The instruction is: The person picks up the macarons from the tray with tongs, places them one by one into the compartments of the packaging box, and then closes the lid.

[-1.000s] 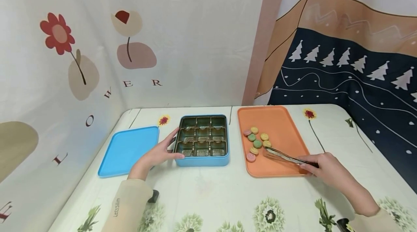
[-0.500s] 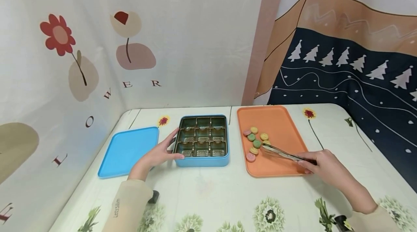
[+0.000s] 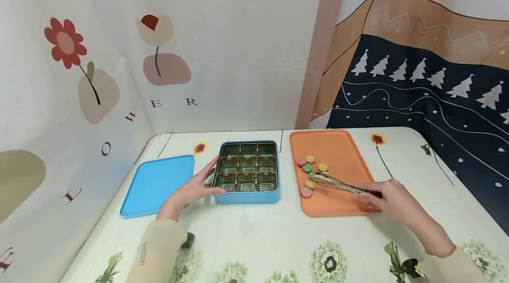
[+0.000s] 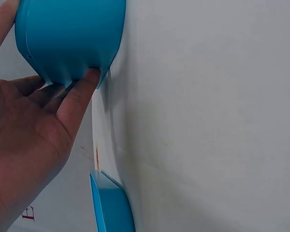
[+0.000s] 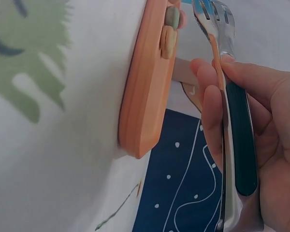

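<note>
While silvery metal tongs (image 3: 339,184) point at a small round green macaron (image 3: 312,176), a hand braces the sky-blue square box (image 3: 247,198)

Because the tong tips overlap the macaron near the left edge of a rectangular orange tray (image 3: 350,155), I cannot tell whether they grip it. The right hand (image 3: 393,198) has its fingers curled round the tongs, thumb on the metal. The left hand (image 3: 193,189) spreads its fingers along the box's left side, thumb at the near corner.

The macaron looks light and perhaps crumbly, so I'd pinch it gently, low on opposite sides; smooth metal may slip off that rounded edge.

A pale yellow macaron (image 3: 310,184) sits just nearer (tight quarters, that cluster) and a second green macaron (image 3: 307,167) just beyond. Tray rim and box wall stand between it and the dark gold nine-compartment insert (image 3: 237,182). Further left, a flat blue lid (image 3: 157,186) lies on the cloth-covered bench (image 3: 254,239).
</note>
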The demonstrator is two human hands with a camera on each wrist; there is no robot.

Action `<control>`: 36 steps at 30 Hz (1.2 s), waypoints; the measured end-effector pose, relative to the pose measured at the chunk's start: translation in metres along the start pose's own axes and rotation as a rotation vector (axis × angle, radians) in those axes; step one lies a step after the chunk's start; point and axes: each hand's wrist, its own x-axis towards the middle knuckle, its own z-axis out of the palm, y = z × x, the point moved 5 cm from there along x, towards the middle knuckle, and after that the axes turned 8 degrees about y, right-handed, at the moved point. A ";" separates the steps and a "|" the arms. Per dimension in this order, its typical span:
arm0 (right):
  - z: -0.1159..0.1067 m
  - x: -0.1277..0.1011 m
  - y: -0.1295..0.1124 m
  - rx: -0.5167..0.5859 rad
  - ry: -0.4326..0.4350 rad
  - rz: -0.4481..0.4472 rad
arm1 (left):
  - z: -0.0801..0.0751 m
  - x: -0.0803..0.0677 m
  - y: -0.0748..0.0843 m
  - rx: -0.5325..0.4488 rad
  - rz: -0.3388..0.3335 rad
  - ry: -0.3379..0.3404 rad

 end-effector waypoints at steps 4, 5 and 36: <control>0.001 0.004 -0.003 -0.002 -0.009 -0.003 | 0.000 0.000 0.000 -0.001 -0.004 0.000; 0.001 0.005 -0.004 -0.003 -0.010 -0.003 | 0.000 0.000 0.000 0.001 -0.004 0.001; 0.017 0.036 -0.038 0.095 -0.047 -0.027 | 0.001 -0.001 -0.001 -0.003 -0.002 0.003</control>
